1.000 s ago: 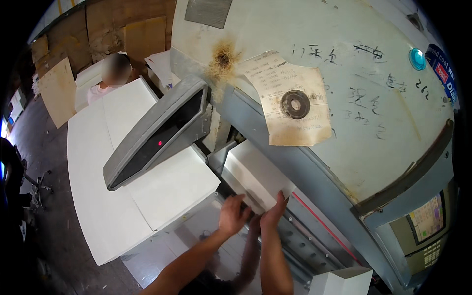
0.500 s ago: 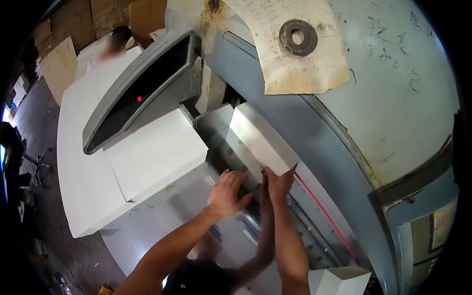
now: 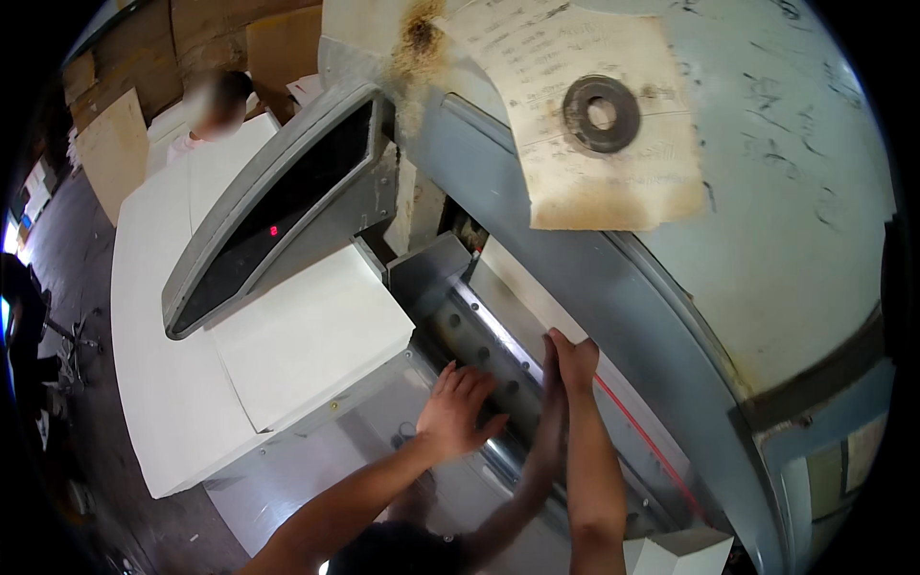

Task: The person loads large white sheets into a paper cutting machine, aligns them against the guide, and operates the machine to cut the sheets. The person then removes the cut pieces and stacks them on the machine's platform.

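Observation:
My left hand (image 3: 455,412) is held over the shiny metal bed (image 3: 316,479), its fingers spread and nothing in them. To its right, my right hand (image 3: 575,362) touches the near end of a white block (image 3: 527,287), which looks like a stack of paper or board. This block lies along the machine's bluish-grey body (image 3: 613,259). Part of the right hand's fingers is hidden, so its grip does not show clearly. Between the hands runs a dark metal strip with round holes (image 3: 483,353). The polished metal mirrors my right arm.
A grey-framed display (image 3: 259,211) stands left above white side tables (image 3: 307,335). A stained paper sheet (image 3: 594,196) and a dark ring (image 3: 578,110) are on the machine. A red line (image 3: 637,422) runs near my right forearm. Far left, another person's sleeve (image 3: 182,147) shows.
The white block has shifted right toward the machine body, showing more of the holed strip. My right hand has moved right with it; my left hand stays open. The whole view has shifted slightly.

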`<state>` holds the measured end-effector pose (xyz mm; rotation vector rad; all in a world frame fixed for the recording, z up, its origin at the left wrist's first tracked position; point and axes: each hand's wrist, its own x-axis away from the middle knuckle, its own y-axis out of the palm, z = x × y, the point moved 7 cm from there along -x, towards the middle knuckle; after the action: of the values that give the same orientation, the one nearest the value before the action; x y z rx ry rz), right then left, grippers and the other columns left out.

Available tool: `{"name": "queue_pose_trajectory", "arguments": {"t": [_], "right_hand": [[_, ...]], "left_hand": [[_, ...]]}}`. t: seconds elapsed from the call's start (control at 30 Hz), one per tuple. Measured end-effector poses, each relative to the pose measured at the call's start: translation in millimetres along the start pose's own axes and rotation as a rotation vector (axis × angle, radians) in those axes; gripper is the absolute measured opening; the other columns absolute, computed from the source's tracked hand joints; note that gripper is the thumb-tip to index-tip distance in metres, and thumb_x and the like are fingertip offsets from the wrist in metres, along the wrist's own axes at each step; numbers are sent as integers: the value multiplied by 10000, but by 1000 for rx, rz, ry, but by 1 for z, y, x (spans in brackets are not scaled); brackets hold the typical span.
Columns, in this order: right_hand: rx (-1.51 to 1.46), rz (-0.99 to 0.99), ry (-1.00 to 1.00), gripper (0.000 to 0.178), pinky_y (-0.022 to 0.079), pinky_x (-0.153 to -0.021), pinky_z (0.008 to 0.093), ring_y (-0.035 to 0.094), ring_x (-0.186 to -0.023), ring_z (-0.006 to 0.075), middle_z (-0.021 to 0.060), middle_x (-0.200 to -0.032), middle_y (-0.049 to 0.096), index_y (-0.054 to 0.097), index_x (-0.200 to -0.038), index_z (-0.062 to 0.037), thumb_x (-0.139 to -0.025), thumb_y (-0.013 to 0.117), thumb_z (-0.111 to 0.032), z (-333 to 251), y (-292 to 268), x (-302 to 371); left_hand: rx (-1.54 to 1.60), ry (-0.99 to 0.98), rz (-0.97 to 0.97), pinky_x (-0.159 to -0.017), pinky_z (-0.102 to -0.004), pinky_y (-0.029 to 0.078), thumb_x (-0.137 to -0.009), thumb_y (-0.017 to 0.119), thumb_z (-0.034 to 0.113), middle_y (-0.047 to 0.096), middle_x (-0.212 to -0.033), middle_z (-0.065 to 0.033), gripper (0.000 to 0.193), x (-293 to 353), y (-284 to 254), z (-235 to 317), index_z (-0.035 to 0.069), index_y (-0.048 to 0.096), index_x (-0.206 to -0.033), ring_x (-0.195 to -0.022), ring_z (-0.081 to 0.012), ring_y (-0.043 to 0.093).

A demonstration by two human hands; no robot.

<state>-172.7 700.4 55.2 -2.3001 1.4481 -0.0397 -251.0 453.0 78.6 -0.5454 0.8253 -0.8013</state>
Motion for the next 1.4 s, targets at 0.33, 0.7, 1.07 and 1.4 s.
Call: {"name": "queue_pose_trajectory", "arguments": {"t": [0.33, 0.7, 1.07, 1.4], "right_hand": [[-38, -236, 395, 381, 481, -970, 358, 619, -1122, 266, 139, -1201, 658, 614, -1250, -37, -941, 655, -257, -29, -59, 394], [-625, 1918, 637, 519, 416, -610, 341, 549, -665, 172, 10, -731, 589, 573, -810, -163, -862, 561, -679, -79, -404, 1212], [-784, 1147, 300, 620, 297, -1128, 448, 431, -1307, 259, 87, -1402, 496, 442, -1407, -99, -958, 527, -518, 27, -707, 1058], [-1014, 1066, 440, 602, 517, -922, 422, 622, -1080, 320, 158, -1195, 635, 544, -1276, 4, -831, 543, -402, 45, -694, 1008]], "left_hand": [[251, -64, 88, -1071, -458, 370, -839, 652, 87, 653, -1068, -178, 236, -2, 5, -29, 44, 661, -1070, -1094, -372, 571], [1291, -681, -146, -984, -383, 427, -978, 522, 251, 593, -1274, -54, 367, 137, 77, 31, 57, 571, -1286, -1114, -218, 552], [1000, -1281, -1807, -1155, -419, 274, -931, 572, 417, 439, -1491, -122, 717, 745, 115, 502, 73, 329, -1512, -1442, -279, 309], [1463, -1089, -1536, -1141, -458, 200, -956, 593, 452, 330, -1481, -98, 697, 782, 173, 605, 112, 279, -1478, -1416, -272, 245]]}}
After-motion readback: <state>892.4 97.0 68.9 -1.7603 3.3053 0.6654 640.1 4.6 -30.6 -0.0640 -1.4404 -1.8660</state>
